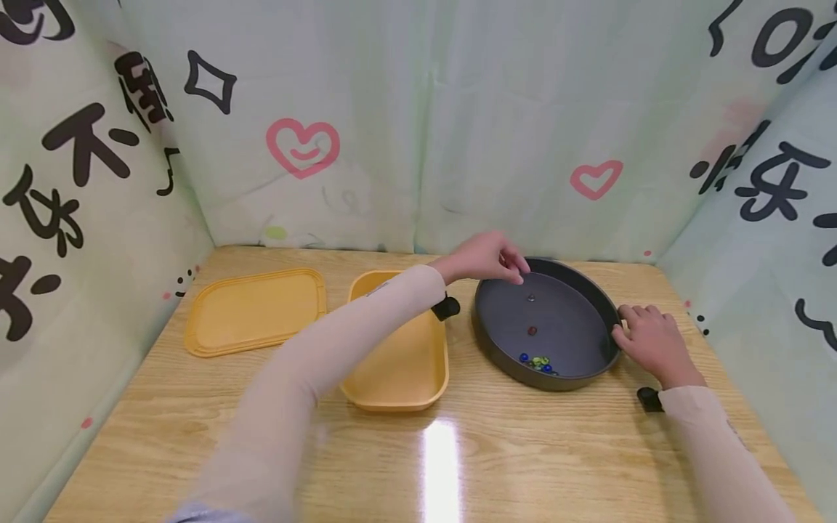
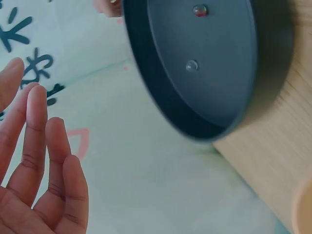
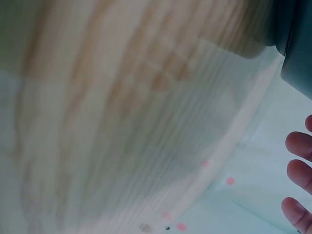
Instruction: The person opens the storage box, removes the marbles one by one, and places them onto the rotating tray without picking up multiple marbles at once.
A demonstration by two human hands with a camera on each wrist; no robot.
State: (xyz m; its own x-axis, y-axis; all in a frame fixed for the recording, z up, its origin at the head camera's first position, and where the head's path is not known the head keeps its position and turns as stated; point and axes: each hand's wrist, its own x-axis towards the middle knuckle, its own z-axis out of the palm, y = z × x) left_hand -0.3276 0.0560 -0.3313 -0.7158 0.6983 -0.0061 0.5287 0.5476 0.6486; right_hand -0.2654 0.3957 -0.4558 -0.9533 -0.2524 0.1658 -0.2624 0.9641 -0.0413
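Note:
My left hand (image 1: 492,258) hovers at the far left rim of a round dark grey pan (image 1: 552,319), fingers loosely bent. In the left wrist view nothing shows between the thumb and the fingers (image 2: 36,141) of that hand. My right hand (image 1: 657,343) rests against the pan's right side, thumb and fingertips right at the rim. Inside the pan lie a clear marble (image 1: 531,298), a reddish-brown marble (image 1: 532,330), and a cluster of blue marbles (image 1: 547,369) and yellow-green marbles (image 1: 538,361) near the front wall.
A yellow plastic box (image 1: 395,370) stands left of the pan, partly hidden under my left forearm. Farther left its matching flat lid (image 1: 258,312) lies on the wooden table (image 1: 523,450). Printed curtains (image 1: 418,145) close off the back and both sides.

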